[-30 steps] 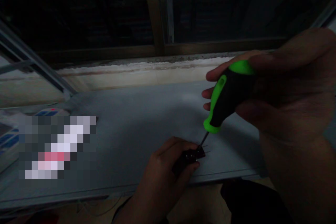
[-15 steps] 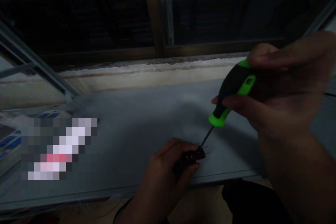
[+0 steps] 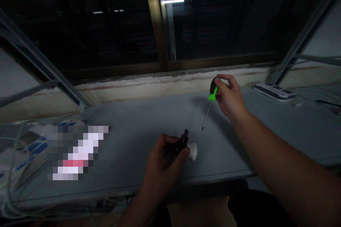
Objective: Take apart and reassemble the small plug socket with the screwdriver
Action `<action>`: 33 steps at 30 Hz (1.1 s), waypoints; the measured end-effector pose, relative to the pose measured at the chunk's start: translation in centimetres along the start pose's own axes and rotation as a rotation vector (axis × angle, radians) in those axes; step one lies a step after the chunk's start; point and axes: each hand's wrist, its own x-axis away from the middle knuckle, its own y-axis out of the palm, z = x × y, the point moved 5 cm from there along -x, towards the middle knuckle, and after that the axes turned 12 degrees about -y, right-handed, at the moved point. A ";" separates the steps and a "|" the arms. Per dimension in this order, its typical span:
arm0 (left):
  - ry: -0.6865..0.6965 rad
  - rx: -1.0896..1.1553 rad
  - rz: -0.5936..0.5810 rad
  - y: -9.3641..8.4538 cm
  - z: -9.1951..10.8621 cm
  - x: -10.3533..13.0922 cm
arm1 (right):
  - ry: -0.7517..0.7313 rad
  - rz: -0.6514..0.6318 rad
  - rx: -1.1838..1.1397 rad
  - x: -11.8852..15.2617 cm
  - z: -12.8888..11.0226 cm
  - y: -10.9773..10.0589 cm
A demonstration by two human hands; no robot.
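My left hand (image 3: 161,165) is closed around a dark, glossy part (image 3: 182,142), just above the tabletop near the front edge. A narrow stub sticks up from this part, and its exact kind is not clear. A white, flared round piece (image 3: 193,151) shows at its right side, beside my thumb; whether the two are joined I cannot tell. My right hand (image 3: 230,97) grips a screwdriver (image 3: 212,96) by its black and green handle. The metal shaft points down and slightly left, its tip apart from the dark part.
A grey table (image 3: 128,117) runs below a dark window. White power strips stand at the right back (image 3: 275,92) and the left (image 3: 34,149), with cables (image 3: 12,170) at the far left. Metal frame posts (image 3: 295,42) rise on both sides. A blurred patch (image 3: 80,152) covers something on the left.
The screwdriver tip has left the dark part, and my right hand has moved up and away with it. The dark part has turned in my left hand; a white piece now shows.
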 end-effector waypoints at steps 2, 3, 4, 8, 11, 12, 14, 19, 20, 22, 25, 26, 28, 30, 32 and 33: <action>-0.002 -0.043 -0.001 -0.3 0.4 -1.2 | 0.054 -0.010 0.021 0.2 1.6 -0.1; 0.002 -0.077 -0.009 -0.5 0.7 -2.0 | 0.079 -0.019 0.034 0.3 2.4 -0.2; -0.005 -0.106 -0.022 -0.6 0.9 -2.8 | 0.099 -0.030 0.048 0.3 3.1 -0.3; 0.073 -0.331 -0.065 -0.4 1.5 -6.3 | 0.151 -0.051 0.088 0.2 5.6 -0.9; 0.135 -0.428 -0.069 -0.2 1.5 -8.4 | 0.170 -0.041 0.113 0.0 6.9 -1.6; 0.158 -0.457 -0.062 -0.1 1.5 -9.0 | 0.177 -0.041 0.122 -0.1 7.3 -1.7; 0.199 -0.511 -0.049 0.1 1.6 -9.8 | 0.191 -0.048 0.138 -0.2 7.9 -2.0; 0.270 -0.595 -0.043 0.7 1.7 -11.2 | 0.214 -0.062 0.167 -0.1 8.8 -2.4; 0.278 -0.606 -0.043 0.7 1.6 -11.3 | 0.219 -0.063 0.172 0.0 8.9 -2.4; 0.288 -0.624 -0.047 0.7 1.5 -11.4 | 0.228 -0.064 0.180 0.0 9.2 -2.5; 0.304 -0.634 -0.062 0.5 2.1 -10.7 | 0.239 -0.060 0.193 0.0 9.6 -2.6; 0.314 -0.631 -0.062 0.5 2.8 -10.1 | 0.241 -0.057 0.197 -0.1 9.7 -2.6; 0.335 -0.615 -0.044 0.5 4.9 -8.3 | 0.242 -0.053 0.206 -0.1 9.8 -2.6; 0.377 -0.552 -0.026 0.9 7.8 -5.5 | 0.237 -0.049 0.216 -0.2 9.8 -2.7; 0.452 -0.289 -0.131 1.7 10.8 -1.9 | 0.227 -0.047 0.225 -0.2 9.8 -2.7; 0.448 -0.175 -0.220 2.1 11.8 -0.1 | 0.220 -0.046 0.229 -0.2 9.7 -2.8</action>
